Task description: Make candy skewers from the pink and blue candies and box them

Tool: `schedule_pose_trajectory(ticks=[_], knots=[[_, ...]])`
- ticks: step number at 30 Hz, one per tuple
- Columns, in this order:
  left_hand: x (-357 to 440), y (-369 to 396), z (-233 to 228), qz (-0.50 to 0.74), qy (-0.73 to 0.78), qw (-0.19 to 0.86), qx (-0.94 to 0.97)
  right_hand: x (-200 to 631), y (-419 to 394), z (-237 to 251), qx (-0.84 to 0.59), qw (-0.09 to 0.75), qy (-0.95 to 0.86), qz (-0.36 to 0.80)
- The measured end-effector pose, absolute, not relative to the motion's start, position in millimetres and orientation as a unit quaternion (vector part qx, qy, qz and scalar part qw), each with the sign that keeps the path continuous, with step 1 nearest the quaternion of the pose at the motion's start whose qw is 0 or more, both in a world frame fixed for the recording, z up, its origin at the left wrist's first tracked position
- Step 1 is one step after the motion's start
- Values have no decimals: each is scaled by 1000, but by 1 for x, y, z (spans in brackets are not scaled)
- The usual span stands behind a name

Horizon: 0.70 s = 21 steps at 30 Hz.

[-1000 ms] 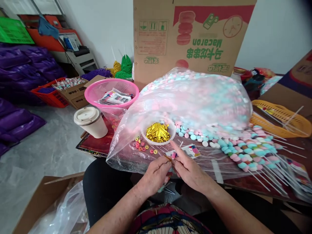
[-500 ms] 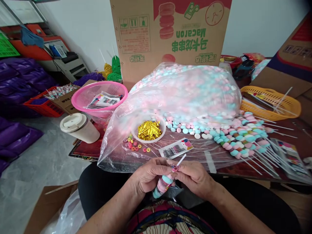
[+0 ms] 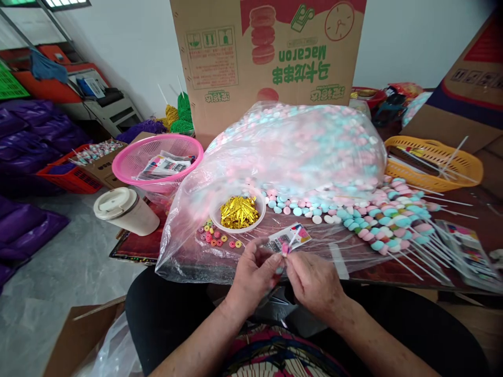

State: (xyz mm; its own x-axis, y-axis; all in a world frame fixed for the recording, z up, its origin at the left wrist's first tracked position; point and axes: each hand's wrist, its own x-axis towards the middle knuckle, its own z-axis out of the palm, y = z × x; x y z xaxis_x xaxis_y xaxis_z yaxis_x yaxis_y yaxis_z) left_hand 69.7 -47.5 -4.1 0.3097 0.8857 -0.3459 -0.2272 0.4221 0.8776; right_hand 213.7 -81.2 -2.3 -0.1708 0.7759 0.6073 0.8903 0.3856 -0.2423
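Candy skewer (image 3: pixel 285 250) is held just above the near table edge, over the lap, pinched from both sides: left hand (image 3: pixel 254 275) closed on the stacked candies below, right hand (image 3: pixel 314 280) closed on the upper part, where a pink ring bead sits on the white stick. Stick tip pokes up past the fingers, over a printed label card (image 3: pixel 286 239).

Risks, as judged:
- Bead or top candy could be slid off the stick if the right pinch loosens; a fall into the lap is likely, since nothing is underneath.
- Thin stick could be bent or snapped if the two pinches twist against each other.

Surroundings: white bowl of gold twist ties (image 3: pixel 237 213) just beyond the hands, loose ring beads (image 3: pixel 217 238) beside it, all lying on a big clear plastic bag of pink and blue candies (image 3: pixel 298 152). Finished skewers (image 3: pixel 396 225) are fanned out to the right, sticks pointing toward the hands' side; a careless reach could snag them. Lidded cup (image 3: pixel 126 210) and pink basket (image 3: pixel 157 157) at left, yellow basket (image 3: pixel 434 162) at right, macaron carton (image 3: pixel 267 52) behind.
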Motion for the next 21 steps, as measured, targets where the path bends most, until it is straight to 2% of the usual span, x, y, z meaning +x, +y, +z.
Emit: schedule_pose_trajectory(ticks=[2, 4, 6, 8, 9, 12, 14, 17, 19, 21], knots=[[69, -46, 0, 342, 459, 697, 431, 218, -81, 7, -560, 342, -737, -163], [65, -40, 11, 246, 428, 769, 406, 215, -84, 13, -535, 354, -741, -199], [59, -29, 29, 220, 348, 850, 330, 209, -88, 15, -484, 357, -783, -160], [49, -19, 47, 329, 265, 858, 293, 207, -90, 15, -490, 385, -780, -50], [44, -15, 53, 341, 240, 858, 300, 209, -90, 16, -524, 412, -745, 16], [41, -14, 57, 180, 237, 876, 379, 216, -91, 23, -606, 494, -601, 167], [49, -20, 50, 132, 261, 868, 401, 214, -93, 28, -575, 500, -599, 247], [67, -32, 42, 242, 256, 862, 366, 203, -93, 27, -535, 501, -580, 355], [74, -36, 38, 319, 274, 834, 357, 196, -87, 22, -536, 543, -468, 445], [76, -37, 35, 335, 320, 780, 421, 194, -80, 16, -486, 575, -323, 573]])
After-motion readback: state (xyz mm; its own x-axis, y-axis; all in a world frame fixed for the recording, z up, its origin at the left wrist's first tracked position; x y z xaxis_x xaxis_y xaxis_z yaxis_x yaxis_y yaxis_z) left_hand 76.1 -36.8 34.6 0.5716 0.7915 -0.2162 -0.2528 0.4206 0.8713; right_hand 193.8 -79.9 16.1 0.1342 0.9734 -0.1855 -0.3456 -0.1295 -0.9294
